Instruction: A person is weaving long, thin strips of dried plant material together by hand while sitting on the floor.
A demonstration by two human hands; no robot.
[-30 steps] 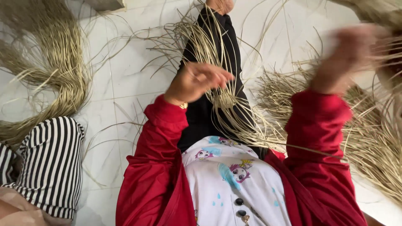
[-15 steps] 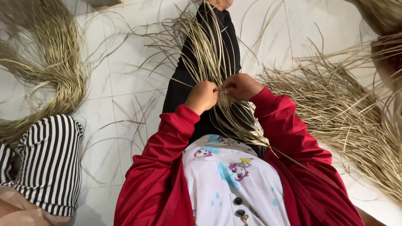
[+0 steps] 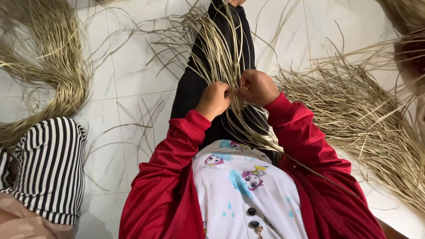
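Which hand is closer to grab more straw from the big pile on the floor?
Probably the right hand. The big straw pile lies just beside it on the floor, while the left hand sits across the black leg. Both hands pinch the strands.

One head-worn camera looks steeply down, close over the lap point(image 3: 221, 106) and tiled floor point(image 3: 128, 75)

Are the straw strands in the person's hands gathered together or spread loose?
Gathered where both hands pinch them: left hand and right hand meet on the straw strands, which fan out loose beyond the hands.
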